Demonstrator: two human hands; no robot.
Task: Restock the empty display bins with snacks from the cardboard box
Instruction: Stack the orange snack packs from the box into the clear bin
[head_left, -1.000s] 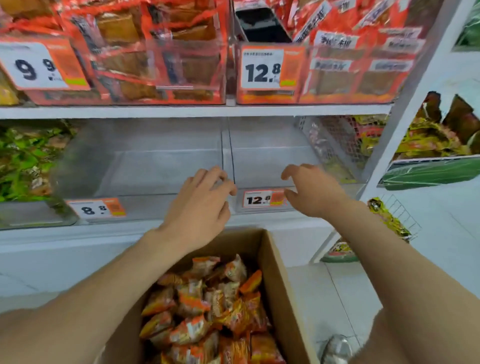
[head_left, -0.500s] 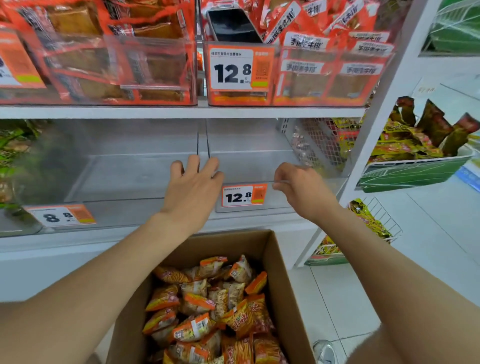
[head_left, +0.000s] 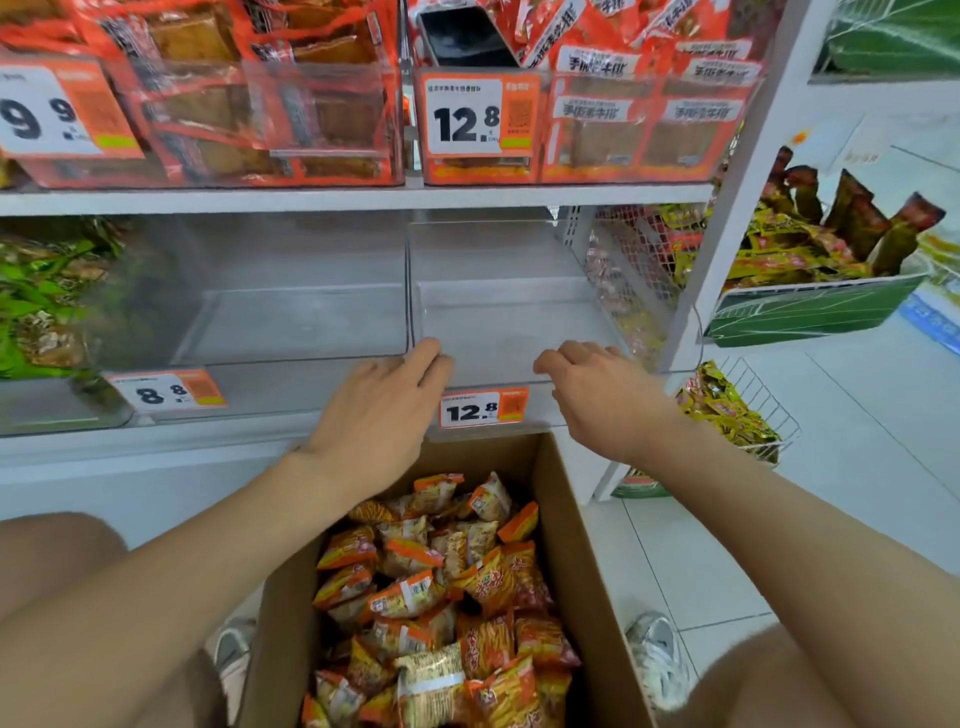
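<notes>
- Shop shelving (head_left: 311, 200), white, over a pale tiled floor (head_left: 857, 467); upper tier carries clear bins of red-orange packs (head_left: 322, 114), with price tags 9.9 (head_left: 47, 111) and 12.8 (head_left: 470, 117).
- Phone (head_left: 465, 34): dark screen, lying on top of the packs in the upper 12.8 bin.
- Left empty bin (head_left: 291, 322): clear plastic, lower tier, nothing inside; 8.8 tag (head_left: 166, 391) on its front.
- Right empty bin (head_left: 511, 322): clear plastic, just beside the first, nothing inside; lower 12.8 tag (head_left: 483, 408) on its front.
- Left hand (head_left: 384, 410): fingers straight and close together, tips resting at the front left corner of the right empty bin.
- Right hand (head_left: 597, 400): fingers bent and hooked over the front rim of the same bin, towards its right corner.
- Cardboard box (head_left: 571, 545): open, on the floor directly below the right empty bin, between the person's knees.
- Snacks (head_left: 441, 597): small orange, red and yellow packets, heaped loose in the box; none in either hand.
- Green packs (head_left: 36, 306): bin at far left of the lower tier.
- Wire basket (head_left: 758, 410): on the shelving's right end, holding yellow packets.
- Shoes (head_left: 657, 657): light trainers either side of the box.
</notes>
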